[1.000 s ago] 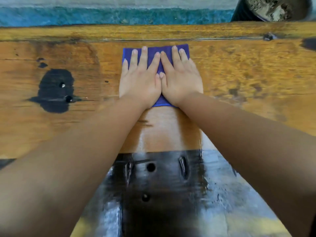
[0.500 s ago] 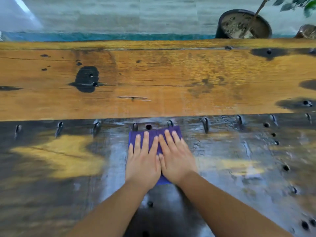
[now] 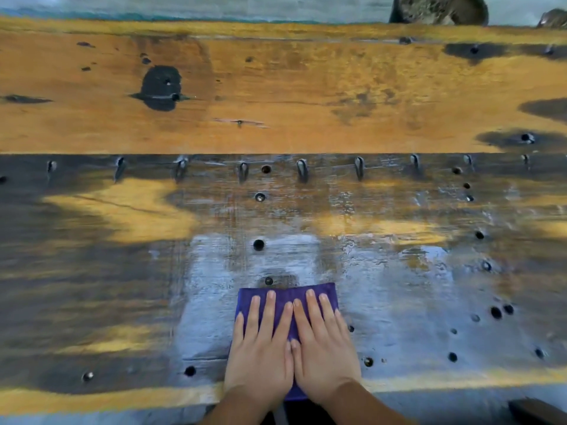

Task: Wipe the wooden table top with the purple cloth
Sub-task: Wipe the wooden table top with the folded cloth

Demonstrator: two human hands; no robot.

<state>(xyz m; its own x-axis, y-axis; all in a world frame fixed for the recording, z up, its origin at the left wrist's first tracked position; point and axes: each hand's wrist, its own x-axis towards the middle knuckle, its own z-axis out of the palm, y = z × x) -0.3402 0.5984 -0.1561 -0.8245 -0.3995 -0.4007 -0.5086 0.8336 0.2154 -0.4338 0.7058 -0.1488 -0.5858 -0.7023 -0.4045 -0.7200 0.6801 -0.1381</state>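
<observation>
Head view puts both my hands at the near edge of the tabletop, flat on the purple cloth, side by side with thumbs touching. My left hand covers the cloth's left half and my right hand its right half; fingers are straight and spread, pressing down, not curled round anything. The cloth lies folded into a neat rectangle, its far edge showing beyond the fingertips and a sliver of its near edge between the wrists.

I judge it soft, light and limp, likely to bunch or slide out from under a single palm, so flat pressure from both palms over its middle seems the surest hold. The dark boards around it look glossy, possibly damp, so it may glide easily.

Just beyond the cloth sits a round hole, one of several in the dark wood. Farther off runs a row of metal staples, then the orange plank. Past the far edge stands a plant pot.
</observation>
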